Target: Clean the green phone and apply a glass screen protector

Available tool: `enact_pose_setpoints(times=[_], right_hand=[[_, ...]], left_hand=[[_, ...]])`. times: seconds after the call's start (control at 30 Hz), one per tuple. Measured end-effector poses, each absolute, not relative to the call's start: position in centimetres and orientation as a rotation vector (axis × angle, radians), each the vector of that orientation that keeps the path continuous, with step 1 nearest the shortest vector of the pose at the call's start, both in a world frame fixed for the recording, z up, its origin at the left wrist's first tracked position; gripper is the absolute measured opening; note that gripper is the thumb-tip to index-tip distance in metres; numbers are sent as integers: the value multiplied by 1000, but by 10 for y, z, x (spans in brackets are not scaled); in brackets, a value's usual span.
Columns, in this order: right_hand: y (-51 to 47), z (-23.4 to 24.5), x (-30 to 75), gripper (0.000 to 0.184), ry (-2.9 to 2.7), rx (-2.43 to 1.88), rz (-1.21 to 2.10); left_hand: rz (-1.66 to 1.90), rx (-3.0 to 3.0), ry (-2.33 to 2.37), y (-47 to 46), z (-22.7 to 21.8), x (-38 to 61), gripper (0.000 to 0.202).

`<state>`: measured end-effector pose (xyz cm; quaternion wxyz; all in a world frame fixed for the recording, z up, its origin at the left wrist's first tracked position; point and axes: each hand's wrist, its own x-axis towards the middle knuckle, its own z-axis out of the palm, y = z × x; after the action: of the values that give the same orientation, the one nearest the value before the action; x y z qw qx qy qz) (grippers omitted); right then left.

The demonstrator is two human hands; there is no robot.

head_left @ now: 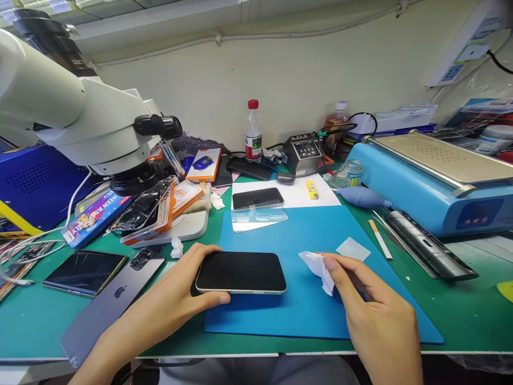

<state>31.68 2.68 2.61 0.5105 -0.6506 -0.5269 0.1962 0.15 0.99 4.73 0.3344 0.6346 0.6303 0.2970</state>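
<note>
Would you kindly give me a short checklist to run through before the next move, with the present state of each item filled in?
1. Phone secured: ok, the left hand grips one end, screen up.
2. Tissue in hand: ok, pinched in the right hand, apart from the phone.
3. Phone screen free of dust: cannot tell, such detail is too small to judge.
4. Transparent sheet lying clear of other things: not ok, it overlaps the dark panel behind it.
5. Cigarette off the blue mat: ok, it lies on the green surface beside it.
</note>
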Motion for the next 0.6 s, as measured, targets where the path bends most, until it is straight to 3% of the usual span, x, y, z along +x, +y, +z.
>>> enact_pose_setpoints(times=[0.23,0.4,0.6], right_hand=[[22,19,313,29,-1392,-1532,135],[2,1,298,21,-1809,-1377,-343],[-45,-14,183,21,-1836,-995,-252]], left_hand=[[610,1602,1672,19,59,6,51],[614,1550,1783,19,64,-11,59],[804,1534,1989,8,80,-35,75]])
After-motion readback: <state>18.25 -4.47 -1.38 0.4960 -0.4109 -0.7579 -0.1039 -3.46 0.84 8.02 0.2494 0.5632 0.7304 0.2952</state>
